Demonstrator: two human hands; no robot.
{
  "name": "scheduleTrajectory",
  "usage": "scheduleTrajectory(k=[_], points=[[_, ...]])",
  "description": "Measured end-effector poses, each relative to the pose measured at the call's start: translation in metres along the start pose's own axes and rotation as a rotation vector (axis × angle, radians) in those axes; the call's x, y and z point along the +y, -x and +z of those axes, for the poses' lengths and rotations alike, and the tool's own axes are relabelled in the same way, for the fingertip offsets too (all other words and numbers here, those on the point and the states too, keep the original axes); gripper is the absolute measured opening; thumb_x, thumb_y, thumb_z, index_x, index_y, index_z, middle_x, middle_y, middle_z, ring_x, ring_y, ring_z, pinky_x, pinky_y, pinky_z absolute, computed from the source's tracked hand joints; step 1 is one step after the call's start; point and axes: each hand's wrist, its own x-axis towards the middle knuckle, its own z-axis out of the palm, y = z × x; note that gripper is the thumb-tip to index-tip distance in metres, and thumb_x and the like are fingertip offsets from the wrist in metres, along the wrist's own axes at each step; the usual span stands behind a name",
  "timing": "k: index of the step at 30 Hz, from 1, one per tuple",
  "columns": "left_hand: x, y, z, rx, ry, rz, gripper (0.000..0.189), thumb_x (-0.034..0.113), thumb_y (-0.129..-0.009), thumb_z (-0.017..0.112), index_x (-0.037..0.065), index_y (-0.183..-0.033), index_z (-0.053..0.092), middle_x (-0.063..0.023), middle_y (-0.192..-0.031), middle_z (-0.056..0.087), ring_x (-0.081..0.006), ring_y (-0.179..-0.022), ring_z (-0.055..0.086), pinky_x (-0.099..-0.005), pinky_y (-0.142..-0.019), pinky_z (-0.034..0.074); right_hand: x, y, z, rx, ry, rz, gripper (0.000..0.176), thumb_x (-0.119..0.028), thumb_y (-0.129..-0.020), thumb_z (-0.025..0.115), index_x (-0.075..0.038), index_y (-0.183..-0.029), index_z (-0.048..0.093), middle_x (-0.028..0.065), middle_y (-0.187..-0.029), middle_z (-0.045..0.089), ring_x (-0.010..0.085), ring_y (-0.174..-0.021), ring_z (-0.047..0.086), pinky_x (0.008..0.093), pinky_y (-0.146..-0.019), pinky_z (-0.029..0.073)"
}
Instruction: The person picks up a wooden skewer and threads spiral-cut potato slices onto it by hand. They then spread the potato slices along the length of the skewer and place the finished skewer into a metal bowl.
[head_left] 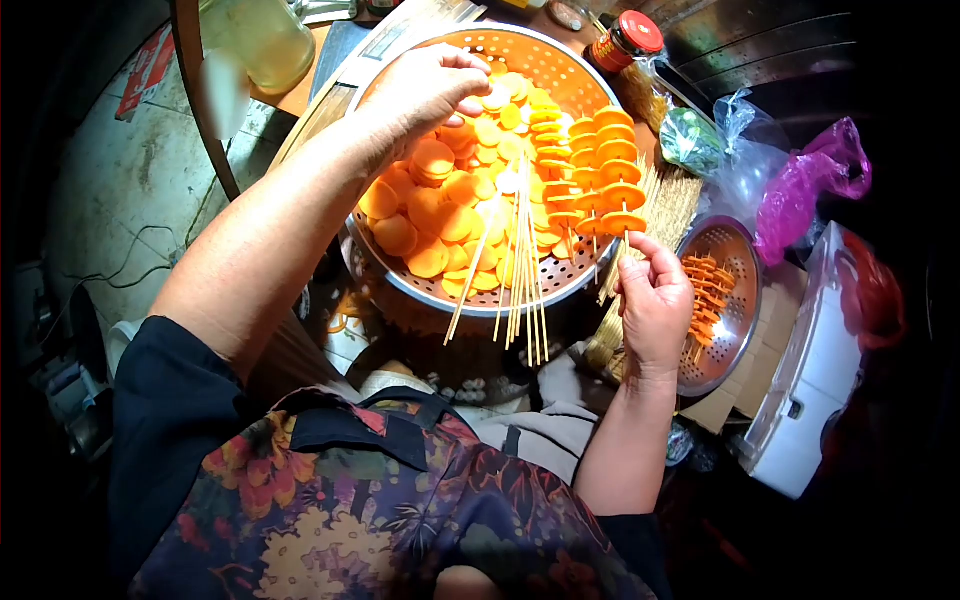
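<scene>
Orange slices point(430, 215) in metal colander point(560, 75); right fingers point(662, 262) pinch 1 loaded skewer point(620, 172); left fingers point(458, 82) curled above slices, grip indeterminable.

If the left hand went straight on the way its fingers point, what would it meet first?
The left hand would probably meet loose orange slices in the colander; its height above them is hard to judge.

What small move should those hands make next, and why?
Probably have the left hand pick up one thin, round orange slice from the pile in the perforated metal colander. It is poised over the loose slices, though whether it already grips one is unclear, while the right hand pinches the lower end of a slim wooden skewer threaded with similar slices.
</scene>
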Motion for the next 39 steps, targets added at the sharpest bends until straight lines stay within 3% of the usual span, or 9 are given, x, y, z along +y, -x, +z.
scheduleTrajectory(k=[7,11,13,15,18,21,23,29,39], points=[[-0.002,0.002,-0.001,0.002,-0.053,0.023,0.021,0.019,-0.083,0.058,0.006,-0.100,0.059,-0.0044,-0.091,0.061,-0.0091,-0.077,0.059,-0.0234,-0.067,0.048,0.007,-0.011,-0.007,0.008,0.382,-0.026,0.023,-0.007,-0.081,0.057,0.001,-0.103,0.060,-0.0041,-0.060,0.048,0.0034,-0.052,0.044,0.0204,-0.048,0.038],[-0.005,-0.001,-0.007,0.009,-0.183,0.059,0.022,0.017,-0.082,0.059,0.004,-0.100,0.059,-0.0050,-0.089,0.061,-0.0103,-0.076,0.059,-0.0240,-0.067,0.048,0.007,-0.011,-0.012,-0.003,0.555,-0.030,0.024,-0.016,-0.082,0.058,-0.001,-0.101,0.061,0.0022,-0.059,0.052,0.0102,-0.052,0.049,0.0257,-0.052,0.042],[-0.009,-0.003,-0.013,-0.070,-0.503,0.170,0.023,0.013,-0.079,0.061,0.002,-0.100,0.059,-0.0051,-0.087,0.061,-0.0127,-0.076,0.059,-0.0250,-0.069,0.048,-0.009,-0.004,-0.006,0.031,0.703,-0.067,0.027,-0.024,-0.082,0.060,-0.003,-0.100,0.062,0.0079,-0.063,0.057,0.0189,-0.055,0.054,0.0306,-0.057,0.045],[-0.007,0.003,-0.015,-0.101,-0.597,0.149,0.025,0.012,-0.076,0.063,0.001,-0.098,0.060,-0.0087,-0.085,0.063,-0.0179,-0.077,0.061,-0.0276,-0.071,0.049,-0.009,-0.001,-0.005,0.142,0.913,-0.287,0.024,-0.024,-0.080,0.062,-0.004,-0.094,0.063,0.0082,-0.068,0.059,0.0224,-0.058,0.056,0.0329,-0.058,0.046],[-0.003,0.013,-0.010,-0.182,-1.050,0.062,0.025,0.014,-0.070,0.067,0.003,-0.092,0.063,-0.0161,-0.083,0.064,-0.0250,-0.082,0.063,-0.0326,-0.072,0.049,-0.014,0.007,0.011,0.141,0.864,-0.432,0.020,-0.023,-0.079,0.064,-0.006,-0.089,0.063,0.0087,-0.071,0.059,0.0259,-0.061,0.057,0.0352,-0.058,0.046],[-0.008,0.015,-0.007,-0.222,-1.166,-0.041,0.024,0.015,-0.070,0.067,0.004,-0.091,0.063,-0.0154,-0.084,0.064,-0.0262,-0.081,0.063,-0.0336,-0.070,0.050,-0.002,0.015,0.033,-0.098,0.854,-0.455,0.014,-0.019,-0.076,0.063,-0.006,-0.082,0.062,0.0109,-0.072,0.060,0.0295,-0.065,0.058,0.0374,-0.060,0.047],[-0.011,0.014,-0.006,-0.205,-1.192,-0.028,0.021,0.014,-0.070,0.066,0.005,-0.089,0.064,-0.0154,-0.083,0.064,-0.0274,-0.080,0.063,-0.0345,-0.069,0.050,0.005,0.015,0.042,-0.141,1.014,-0.349,0.016,-0.020,-0.077,0.057,-0.005,-0.078,0.062,0.0154,-0.074,0.061,0.0326,-0.069,0.059,0.0410,-0.064,0.048],[-0.010,0.016,-0.007,-0.227,-1.237,-0.041,0.017,0.011,-0.069,0.068,0.004,-0.084,0.064,-0.0140,-0.083,0.065,-0.0254,-0.079,0.064,-0.0328,-0.068,0.051,0.017,0.010,0.049,-0.217,1.080,-0.313,0.018,-0.017,-0.076,0.053,-0.003,-0.073,0.062,0.0181,-0.075,0.061,0.0342,-0.070,0.060,0.0422,-0.065,0.049],[-0.001,0.016,-0.019,-0.212,-0.910,-0.024,0.020,0.008,-0.065,0.074,0.003,-0.072,0.056,-0.0074,-0.065,0.058,-0.0178,-0.063,0.057,-0.0291,-0.058,0.047,-0.004,0.018,0.047,-0.111,1.054,-0.174,0.016,-0.016,-0.070,0.052,-0.003,-0.067,0.059,0.0200,-0.068,0.060,0.0365,-0.063,0.059,0.0433,-0.061,0.048]])
